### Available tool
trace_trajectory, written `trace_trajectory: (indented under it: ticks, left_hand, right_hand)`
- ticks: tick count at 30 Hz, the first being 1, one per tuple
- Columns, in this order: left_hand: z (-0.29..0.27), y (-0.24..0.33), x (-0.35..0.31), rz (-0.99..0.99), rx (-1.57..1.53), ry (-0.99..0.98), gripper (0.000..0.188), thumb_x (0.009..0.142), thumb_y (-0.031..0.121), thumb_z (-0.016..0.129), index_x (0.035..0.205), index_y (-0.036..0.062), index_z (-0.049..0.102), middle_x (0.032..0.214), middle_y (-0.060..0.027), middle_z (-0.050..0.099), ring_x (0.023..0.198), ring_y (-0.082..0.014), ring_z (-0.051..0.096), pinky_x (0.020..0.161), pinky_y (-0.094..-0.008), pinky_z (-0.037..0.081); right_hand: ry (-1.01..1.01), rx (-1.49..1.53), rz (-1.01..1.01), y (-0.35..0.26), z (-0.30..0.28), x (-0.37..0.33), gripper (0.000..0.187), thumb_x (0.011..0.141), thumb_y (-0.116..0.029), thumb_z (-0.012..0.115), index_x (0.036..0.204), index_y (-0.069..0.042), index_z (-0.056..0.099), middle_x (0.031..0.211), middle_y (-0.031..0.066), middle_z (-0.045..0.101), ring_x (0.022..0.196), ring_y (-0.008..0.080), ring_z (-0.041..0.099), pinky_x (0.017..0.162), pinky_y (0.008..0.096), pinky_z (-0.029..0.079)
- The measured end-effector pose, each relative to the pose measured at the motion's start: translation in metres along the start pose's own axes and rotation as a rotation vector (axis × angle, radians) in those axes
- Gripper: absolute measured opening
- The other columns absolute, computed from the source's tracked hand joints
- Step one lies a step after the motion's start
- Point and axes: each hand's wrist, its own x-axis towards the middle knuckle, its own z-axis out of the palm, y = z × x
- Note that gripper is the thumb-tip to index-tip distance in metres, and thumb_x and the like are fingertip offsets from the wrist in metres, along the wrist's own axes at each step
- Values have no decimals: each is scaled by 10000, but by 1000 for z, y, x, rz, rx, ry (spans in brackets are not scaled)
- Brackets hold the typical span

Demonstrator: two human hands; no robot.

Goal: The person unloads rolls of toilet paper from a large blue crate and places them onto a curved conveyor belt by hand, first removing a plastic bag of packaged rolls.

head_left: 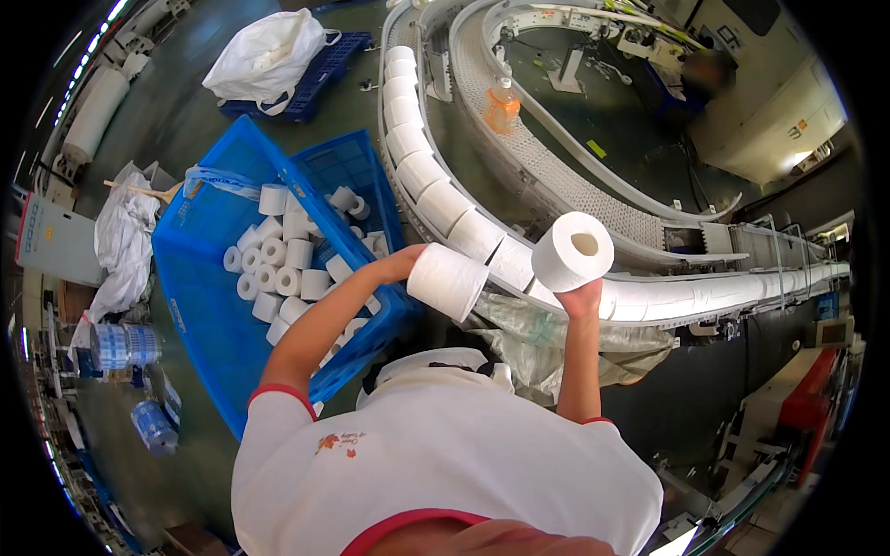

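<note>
1. While both forearms reach out over the work area, the left hand (408,261) holds a white roll (448,283), which lies on its side, tilted, between the near crate and the curved conveyor; its fingers are clamped on the roll, mostly hidden behind it

2. The right hand (582,297) holds a second roll (567,252), raised in front of the conveyor, its round end and hollow core turned upward and to the right; the fingers are clamped on its lower part, their exact placement partly hidden

3. Both held rolls are apart from each other

4. The curved conveyor (400,26) carries a row of white rolls (419,171), set end to end around the bend and onward to the right

5. Left of the hands, a large blue crate (199,287) contains many loose white rolls (269,251), lying at mixed angles; a second blue crate (320,167) stands just beside it, also containing rolls

6. Beyond the row, a slatted conveyor (575,185) curves alongside; a bottle with orange contents (502,109) stands at its edge

7. A white sack (269,60) rests on a blue pallet (320,79), past the crates
</note>
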Motion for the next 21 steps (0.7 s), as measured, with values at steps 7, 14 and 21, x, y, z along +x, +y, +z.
trace_trajectory:
  ticks: [7,14,21]
  left_hand:
    - [-31,-9,68,-94,95,-286,406,773,4,572,1161,29,453,1100,-40,538,1011,-128,489,882,-278,377]
    - [7,32,58,-318,-277,-63,411,845,133,525,1238,67,421,1197,-49,502,1082,-146,484,917,-314,387]
    - [48,23,55,-368,-436,-186,401,849,178,518,1219,43,439,1183,-67,514,1049,-164,518,876,-315,426]
  right_hand:
    - [182,3,-122,-14,-29,-43,424,888,-284,315,1255,-82,379,1264,101,430,1165,280,411,974,453,321]
    - [477,-993,-658,1,-14,-45,359,896,-214,412,1225,-70,425,1169,61,455,1063,167,423,917,289,328]
    - [37,-1321,-498,30,15,-39,436,714,-111,577,1138,-37,509,1120,67,525,1076,161,427,945,281,283]
